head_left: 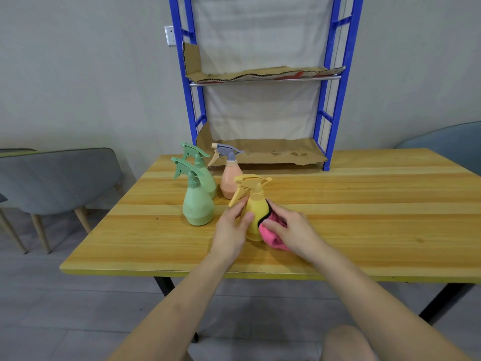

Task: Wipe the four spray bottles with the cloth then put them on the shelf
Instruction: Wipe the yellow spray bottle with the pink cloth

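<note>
Seated person, both hands on the yellow bottle [256, 212], which stood upright on the table [364, 217] near its front edge.

Left hand [229, 231]: fingers curled round the bottle's left flank, thumb on the front below the trigger. Judged a bracing grip, so the bottle would not slide or tip under rubbing.

Right hand [294, 230]: fingers bent over the pink cloth [272, 238], pressing it to the bottle's right flank. The cloth was bunched, with a dark hem lying against the yellow body. It worked the side opposite the left hand, so each push met a counter-hold.

Other three bottles stood upright in a cluster to the left and behind, near but apart from the yellow one: near green [197, 204], far green [205, 175] close behind it, peach [229, 183] with a grey sprayer. No hand on these.

Shelf [330, 152]: blue frame at the table's far edge, two decks lined with cardboard, no bottles on either.

Judgement: wiping of the first bottle in hand, with nothing shelved yet. The lower deck sat just behind the cluster, so the reach looked easy.
</note>
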The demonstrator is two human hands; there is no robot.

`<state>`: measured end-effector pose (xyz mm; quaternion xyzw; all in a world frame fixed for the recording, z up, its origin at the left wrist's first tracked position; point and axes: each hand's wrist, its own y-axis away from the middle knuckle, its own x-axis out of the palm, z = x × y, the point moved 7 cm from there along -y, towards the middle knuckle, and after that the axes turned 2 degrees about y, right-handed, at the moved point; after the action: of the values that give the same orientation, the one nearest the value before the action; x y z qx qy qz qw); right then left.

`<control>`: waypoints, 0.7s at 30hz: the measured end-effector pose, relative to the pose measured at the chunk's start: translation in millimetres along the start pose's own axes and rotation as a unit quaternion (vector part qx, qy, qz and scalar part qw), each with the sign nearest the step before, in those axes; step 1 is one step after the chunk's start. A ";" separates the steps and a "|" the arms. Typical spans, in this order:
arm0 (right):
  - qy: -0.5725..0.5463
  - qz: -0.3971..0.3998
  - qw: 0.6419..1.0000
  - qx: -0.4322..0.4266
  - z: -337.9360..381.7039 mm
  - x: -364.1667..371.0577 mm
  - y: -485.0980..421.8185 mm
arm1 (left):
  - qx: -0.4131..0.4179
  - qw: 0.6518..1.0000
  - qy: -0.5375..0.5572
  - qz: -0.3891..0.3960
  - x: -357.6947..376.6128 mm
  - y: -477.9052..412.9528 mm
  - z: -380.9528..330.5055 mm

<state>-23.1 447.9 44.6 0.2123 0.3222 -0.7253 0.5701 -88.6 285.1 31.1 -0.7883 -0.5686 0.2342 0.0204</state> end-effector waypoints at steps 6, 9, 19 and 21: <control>-0.011 -0.019 0.999 -0.029 17.3 2.2 -15.0 | -0.001 0.998 -0.066 -0.018 -6.9 -1.7 -6.4; 0.025 0.017 0.999 -0.017 10.1 4.7 -8.6 | -0.003 0.998 -0.063 -0.012 -11.2 -2.1 -10.9; 0.046 0.008 0.999 -0.009 -5.1 5.7 5.5 | -0.016 0.999 -0.043 -0.024 -8.8 6.6 -9.6; 0.012 -0.019 1.000 -0.018 3.7 1.8 4.0 | -0.006 0.998 -0.054 -0.023 -8.8 6.1 -9.9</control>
<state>-19.5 443.4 45.1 0.2045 0.3457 -0.7274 0.5564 -81.4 277.2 41.2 -0.7616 -0.5880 0.2724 -0.0096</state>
